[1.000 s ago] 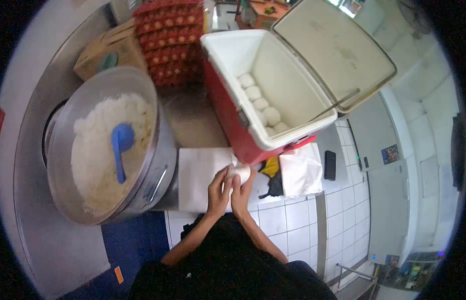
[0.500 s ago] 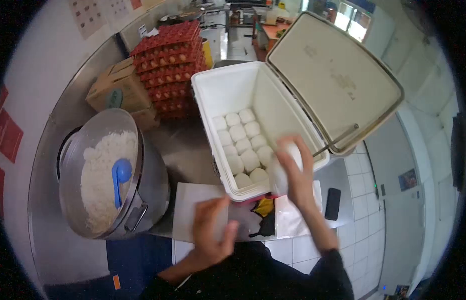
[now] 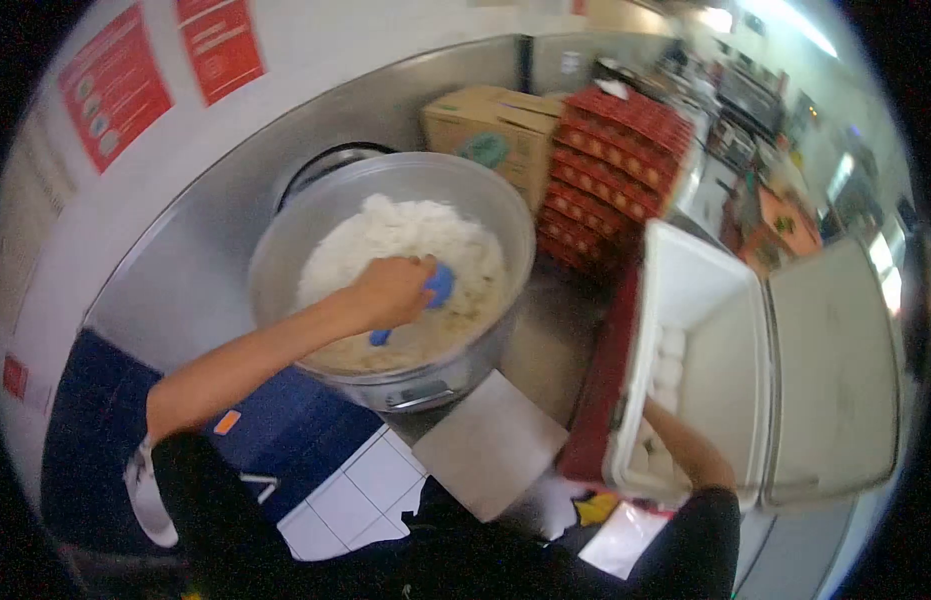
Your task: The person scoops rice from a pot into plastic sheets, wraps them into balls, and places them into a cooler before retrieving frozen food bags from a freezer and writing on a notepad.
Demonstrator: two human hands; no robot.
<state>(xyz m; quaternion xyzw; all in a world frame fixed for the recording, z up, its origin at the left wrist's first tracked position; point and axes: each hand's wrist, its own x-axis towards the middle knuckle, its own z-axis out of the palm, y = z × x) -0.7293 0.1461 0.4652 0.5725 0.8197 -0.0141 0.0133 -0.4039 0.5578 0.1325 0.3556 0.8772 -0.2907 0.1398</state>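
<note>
In the large metal pot, my left hand is closed around a blue scoop. The scoop touches what looks like white cooked rice; its handle sticks out below my hand. My right hand reaches over the near wall of the cooler box, its fingers hidden inside. Several rounded white bundles lie along the inside of the cooler, close to that hand. I cannot see whether it holds one.
Beyond the pot stand a cardboard box and stacked red egg trays. The cooler's lid is swung back to the right. A square pale board and a white sheet lie at the counter's near edge.
My view has turned left toward the pot. My left hand has gone into the pot and taken the scoop. My right hand, with a white bundle before, has gone down into the cooler.
</note>
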